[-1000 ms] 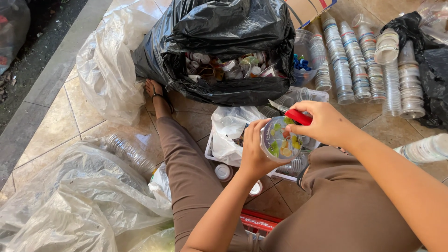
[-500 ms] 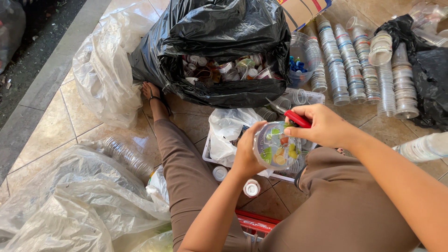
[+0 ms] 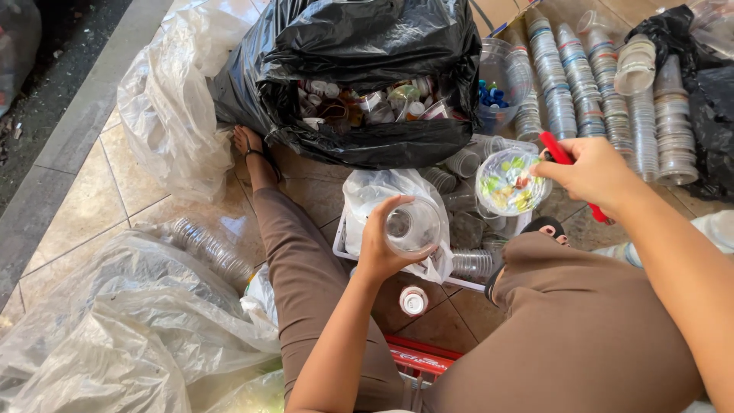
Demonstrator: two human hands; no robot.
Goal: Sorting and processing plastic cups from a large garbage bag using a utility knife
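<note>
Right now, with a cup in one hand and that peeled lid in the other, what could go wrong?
The right hand pinches a red-handled cutter together with the colourful round foil lid; the blade, which I cannot see, might nick a finger. The left hand holds the clear plastic cup tilted above the white plastic bag; any leftover liquid could drip onto the brown trousers.

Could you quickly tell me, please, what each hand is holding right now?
Left hand: closed around a clear plastic cup.
Right hand: closed on a red-handled tool and a colourfully printed round foil lid.
</note>
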